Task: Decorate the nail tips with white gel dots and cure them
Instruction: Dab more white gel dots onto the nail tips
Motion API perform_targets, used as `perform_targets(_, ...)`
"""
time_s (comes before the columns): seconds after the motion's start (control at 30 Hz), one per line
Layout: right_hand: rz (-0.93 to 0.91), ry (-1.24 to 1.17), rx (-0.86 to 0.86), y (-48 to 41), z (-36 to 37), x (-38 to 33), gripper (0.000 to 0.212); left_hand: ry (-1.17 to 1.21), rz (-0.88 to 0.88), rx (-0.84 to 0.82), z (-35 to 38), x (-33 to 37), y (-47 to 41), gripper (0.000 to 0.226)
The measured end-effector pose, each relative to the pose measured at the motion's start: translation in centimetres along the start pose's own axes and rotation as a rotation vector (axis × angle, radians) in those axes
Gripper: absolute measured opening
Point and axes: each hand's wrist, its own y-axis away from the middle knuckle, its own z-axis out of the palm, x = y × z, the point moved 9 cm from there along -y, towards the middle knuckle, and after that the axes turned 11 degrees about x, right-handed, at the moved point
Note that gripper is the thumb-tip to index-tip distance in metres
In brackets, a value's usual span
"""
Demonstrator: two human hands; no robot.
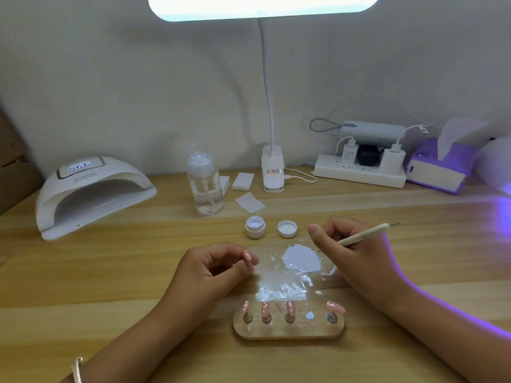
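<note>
The curing lamp [91,189] is sitting empty at the left, so curing is judged to be left. A pink nail tip [247,255] is being pinched in the left hand [213,268], apart from the stand [289,331] where four tips, some seemingly dotted, are being kept. A dotting pen [362,234] is being gripped by the right hand [356,252] over the white gel [301,257]. The wooden desk [110,272] is being lit by a desk lamp [273,167] before a pale wall [110,78].

Left hand [213,269] pinching a nail tip [247,255], right hand [356,252] gripping a dotting pen [365,234]
</note>
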Motion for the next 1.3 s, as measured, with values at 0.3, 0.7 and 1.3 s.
perform_targets(0.3, 0.0, 0.094, 0.065, 0.0, -0.6, -0.2, 0.044, -0.026, 0.089, -0.187, 1.9, 0.0, 0.7, 0.014)
perform_targets(0.7, 0.098, 0.094, 0.06, -0.1, -0.4, 0.5, 0.042, -0.052, 0.086, -0.208, 2.0, -0.7, 0.5, 0.01)
perform_targets(1.3, 0.118, 0.097, 0.051, -0.1, -0.3, 0.8, 0.042, -0.072, 0.061, -0.197, 1.7, -1.2, 0.3, 0.009)
